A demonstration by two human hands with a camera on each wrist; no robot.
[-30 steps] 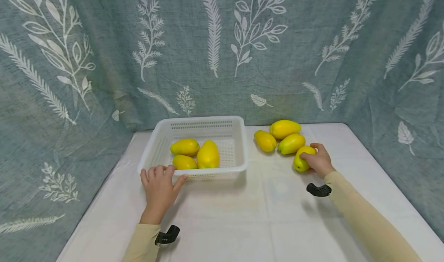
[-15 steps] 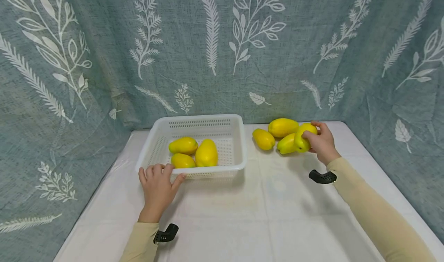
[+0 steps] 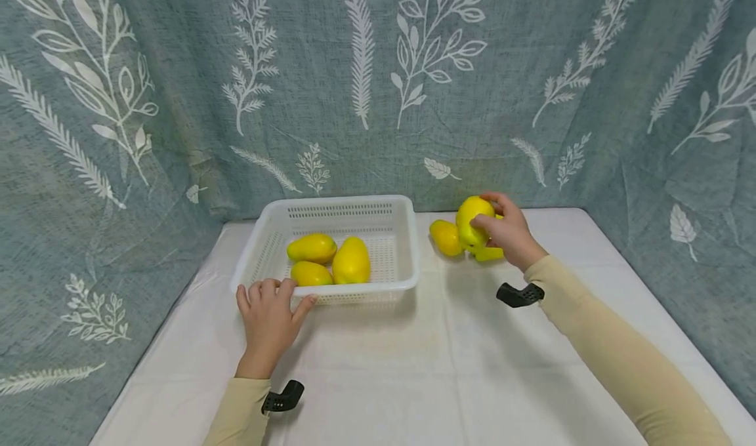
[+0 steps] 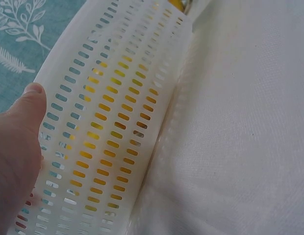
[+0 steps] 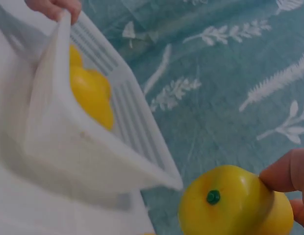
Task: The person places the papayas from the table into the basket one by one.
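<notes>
Going by the layout, the job looked partway along; done: three yellow fruits lay in the white basket, bunched toward the near wall, bare floor visible to their right; in progress: the held fruit was pinched between thumb and fingers of the right hand, seemingly off the table, right of the basket and outside it; remaining: one loose fruit on the tabletop, plus more yellow partly hidden behind the right hand, exact count not readable; left hand gripped the near rim, fingers hooked over, thumb outside.
</notes>
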